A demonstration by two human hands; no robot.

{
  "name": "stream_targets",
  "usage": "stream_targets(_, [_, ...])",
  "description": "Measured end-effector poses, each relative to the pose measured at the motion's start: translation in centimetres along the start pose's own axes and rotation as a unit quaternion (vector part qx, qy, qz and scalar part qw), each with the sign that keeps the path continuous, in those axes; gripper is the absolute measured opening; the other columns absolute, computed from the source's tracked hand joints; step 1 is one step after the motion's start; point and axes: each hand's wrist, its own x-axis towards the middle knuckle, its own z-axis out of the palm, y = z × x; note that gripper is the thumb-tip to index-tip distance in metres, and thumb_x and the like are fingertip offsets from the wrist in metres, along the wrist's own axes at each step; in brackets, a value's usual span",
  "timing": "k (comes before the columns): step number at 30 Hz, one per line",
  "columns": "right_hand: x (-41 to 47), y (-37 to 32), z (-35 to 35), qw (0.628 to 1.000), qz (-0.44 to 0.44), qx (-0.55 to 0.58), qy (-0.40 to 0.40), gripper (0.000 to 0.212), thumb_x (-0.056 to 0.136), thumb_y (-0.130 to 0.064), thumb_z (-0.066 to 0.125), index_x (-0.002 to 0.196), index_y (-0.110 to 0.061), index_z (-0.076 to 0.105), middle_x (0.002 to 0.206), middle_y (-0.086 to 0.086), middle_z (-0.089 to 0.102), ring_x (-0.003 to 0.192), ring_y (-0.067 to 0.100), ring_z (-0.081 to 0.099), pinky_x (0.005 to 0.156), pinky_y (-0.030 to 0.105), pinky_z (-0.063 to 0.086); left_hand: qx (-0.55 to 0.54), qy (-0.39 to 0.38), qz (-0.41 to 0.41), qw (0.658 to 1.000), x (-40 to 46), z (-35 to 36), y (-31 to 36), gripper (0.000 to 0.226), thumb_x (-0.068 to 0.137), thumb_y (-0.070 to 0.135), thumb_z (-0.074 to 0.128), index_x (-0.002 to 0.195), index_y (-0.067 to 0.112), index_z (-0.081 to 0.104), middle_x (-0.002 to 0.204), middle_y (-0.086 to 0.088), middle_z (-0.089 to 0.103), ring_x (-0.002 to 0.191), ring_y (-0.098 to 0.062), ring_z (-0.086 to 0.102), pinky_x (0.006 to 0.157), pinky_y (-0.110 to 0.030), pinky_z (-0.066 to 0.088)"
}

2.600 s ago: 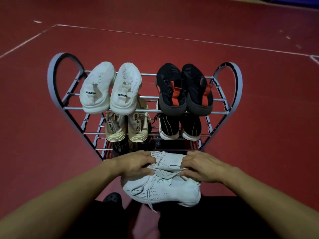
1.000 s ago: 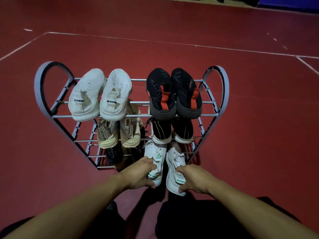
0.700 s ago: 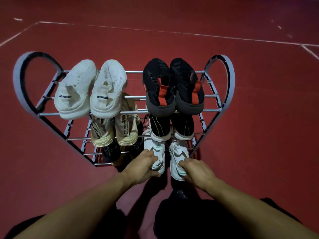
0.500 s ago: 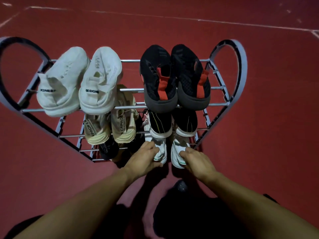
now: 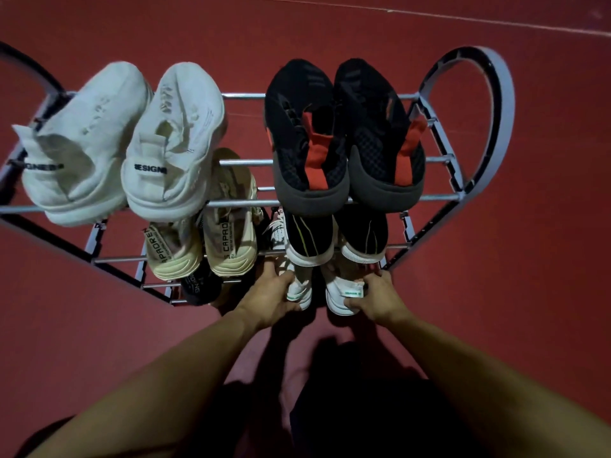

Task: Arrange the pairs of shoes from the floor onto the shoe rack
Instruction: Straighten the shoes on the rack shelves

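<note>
Each hand, left (image 5: 271, 297) and right (image 5: 380, 297), grips a white sneaker's (image 5: 342, 292) heel, toes pointing away under the shoe rack's (image 5: 489, 127) bottom tier.

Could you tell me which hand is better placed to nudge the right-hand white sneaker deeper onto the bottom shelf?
Right. The right hand already grips that white sneaker's heel; the left hand holds the other one.
</note>
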Motion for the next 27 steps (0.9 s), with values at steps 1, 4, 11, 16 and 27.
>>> stream_targets(1, [0.2, 0.2, 0.1, 1.0, -0.003, 0.016, -0.011, 0.047, 0.068, -0.028, 0.084, 0.108, -0.012, 0.065, 0.124, 0.005, 0.048, 0.093, 0.016, 0.058, 0.094, 0.027, 0.048, 0.001, 0.006, -0.024, 1.0, -0.1, 0.2, 0.2, 0.066, 0.072, 0.04, 0.085, 0.129, 0.026, 0.055, 0.132, -0.005, 0.03, 0.121, -0.033, 0.053, 0.106, -0.038, 0.046])
stream_targets(4, [0.3, 0.3, 0.6, 0.998, 0.003, 0.06, -0.033, 0.05, 0.064, -0.027, 0.086, 0.107, -0.014, 0.064, 0.102, 0.0, 0.071, 0.088, 0.015, 0.069, 0.077, 0.029, 0.055, -0.003, 0.014, -0.083, 0.996, -0.4, 0.4, 0.7, 0.074, 0.071, 0.043, 0.086, 0.134, 0.026, 0.053, 0.139, -0.009, 0.036, 0.125, -0.036, 0.052, 0.106, -0.04, 0.046])
stream_targets(11, [-0.5, -0.1, 1.1, 0.994, 0.0, 0.113, 0.001, 0.029, 0.068, -0.009, 0.086, 0.081, -0.014, 0.061, 0.078, -0.002, 0.068, 0.068, 0.01, 0.059, 0.056, 0.017, 0.04, 0.034, 0.031, -0.146, 0.988, -0.4, 0.8, 2.2, 0.082, 0.067, 0.047, 0.088, 0.135, 0.018, 0.05, 0.142, -0.012, 0.04, 0.124, -0.038, 0.053, 0.103, -0.047, 0.049])
stream_targets(16, [-0.7, -0.4, 1.1, 0.988, 0.012, 0.141, 0.061, 0.027, 0.073, -0.015, 0.084, 0.09, -0.013, 0.064, 0.082, 0.0, 0.069, 0.069, 0.008, 0.062, 0.058, 0.018, 0.044, -0.014, 0.051, -0.127, 0.991, -0.1, 0.7, 2.1, 0.066, 0.07, 0.044, 0.087, 0.122, 0.014, 0.06, 0.14, -0.007, 0.043, 0.118, -0.031, 0.058, 0.102, -0.043, 0.05])
stream_targets(27, [0.0, -2.9, -0.5, 0.979, -0.052, 0.186, 0.059, 0.017, 0.082, -0.01, 0.074, 0.099, -0.012, 0.069, 0.098, -0.001, 0.073, 0.091, 0.013, 0.066, 0.083, 0.028, 0.05, -0.071, 0.049, -0.071, 0.994, 2.7, -0.5, 2.0, 0.046, 0.075, 0.035, 0.076, 0.116, 0.018, 0.067, 0.121, -0.006, 0.066, 0.112, -0.024, 0.064, 0.094, -0.036, 0.053])
